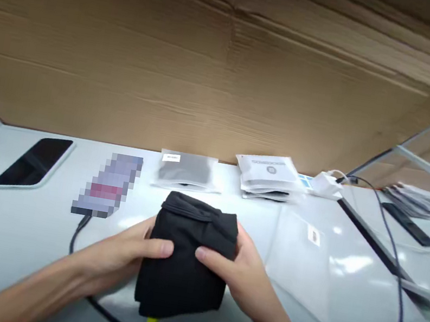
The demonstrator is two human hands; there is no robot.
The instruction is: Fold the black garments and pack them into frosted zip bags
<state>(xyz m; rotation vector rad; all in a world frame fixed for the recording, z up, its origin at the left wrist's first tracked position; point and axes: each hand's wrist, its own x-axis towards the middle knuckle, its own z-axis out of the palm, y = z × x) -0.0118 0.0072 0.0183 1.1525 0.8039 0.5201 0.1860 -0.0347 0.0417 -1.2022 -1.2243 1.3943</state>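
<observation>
A folded black garment (187,274) is held up over the front of the white table, a rolled or doubled edge along its top. My left hand (138,247) grips its left side, thumb flat on the front and fingers hidden behind. On the right side my right hand (236,266) holds it the same way. To the right lies a flat clear plastic bag (299,274) with a small white label. Behind the garment, a frosted bag (186,170) with dark contents rests on the table, and a stack of white printed packets (268,175) sits beside it.
At the left are a dark-screened phone (35,164) and a second phone (107,187), blurred out, with a black cable (82,227) plugged in. A white charger (324,184) stands at the back right. Cardboard (213,73) walls the back. More packets (422,204) lie far right.
</observation>
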